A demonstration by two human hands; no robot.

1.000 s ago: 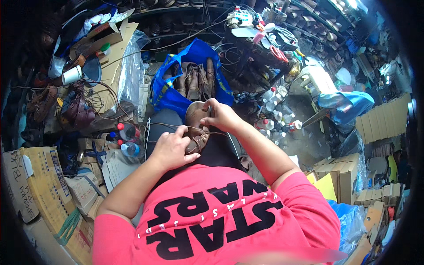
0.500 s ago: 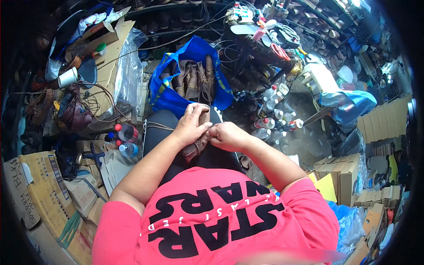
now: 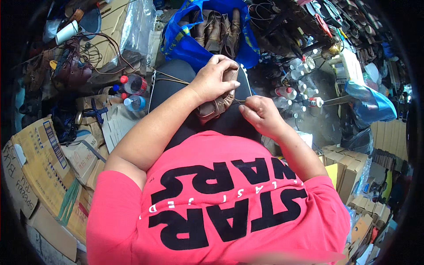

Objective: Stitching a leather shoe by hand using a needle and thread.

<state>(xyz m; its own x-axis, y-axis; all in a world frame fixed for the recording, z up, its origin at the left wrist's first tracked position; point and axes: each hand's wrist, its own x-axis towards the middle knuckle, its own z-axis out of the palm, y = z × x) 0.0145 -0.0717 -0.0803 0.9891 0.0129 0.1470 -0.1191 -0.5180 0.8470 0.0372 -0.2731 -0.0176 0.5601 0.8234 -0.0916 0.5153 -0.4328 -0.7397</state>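
A brown leather shoe rests on my lap with stitching along its upper. My left hand grips its far end, the thumb lying across the near side. To the right of the shoe, my right hand is closed in a pinch. A thin brown cord runs from the shoe's side into those fingers. Another stretch of thin cord lies over my left thigh and passes behind my left forearm. Any tool inside the right fist is hidden.
Just beyond my knees stands a blue bag filled with brown leather shoes. Bottles stand at my left and several more at my right. Cardboard boxes are stacked on the left. A blue plastic sheet hangs at the right.
My right hand has drawn away from the shoe to the right, and the cord now shows stretched between them. My left hand stays on the shoe. The whole view has shifted.
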